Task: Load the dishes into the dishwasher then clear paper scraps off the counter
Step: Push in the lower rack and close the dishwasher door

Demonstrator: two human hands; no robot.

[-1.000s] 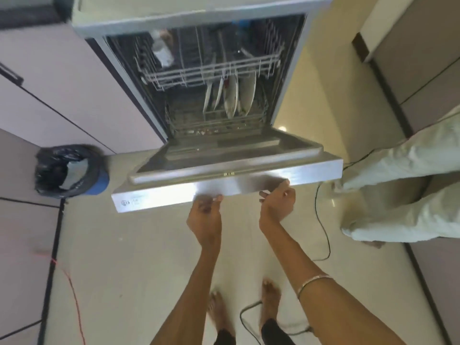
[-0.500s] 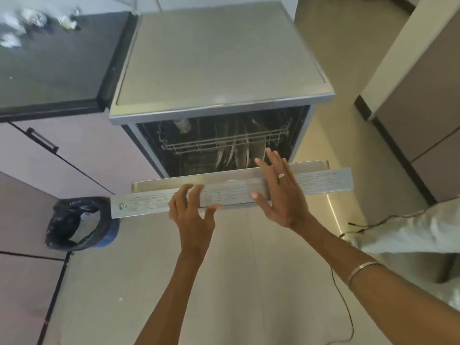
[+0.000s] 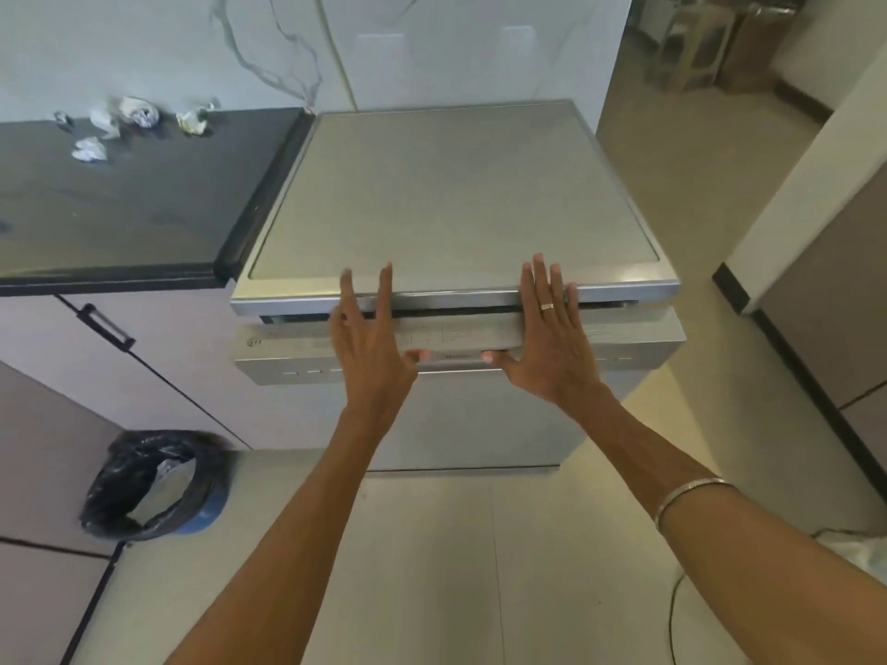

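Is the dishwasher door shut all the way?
Nearly shut. The dishwasher door stands upright under both flat hands, left hand and right hand, but a thin dark gap shows along its top edge.

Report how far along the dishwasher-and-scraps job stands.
Done: the dishwasher door is up, nearly shut. In hand: left hand and right hand press flat on it. Left: crumpled paper scraps lie on the black counter.

dishwasher (image 3: 451,194): silver, door nearly shut, thin dark gap under its top
paper scraps (image 3: 129,122): crumpled white, counter's (image 3: 144,208) far edge
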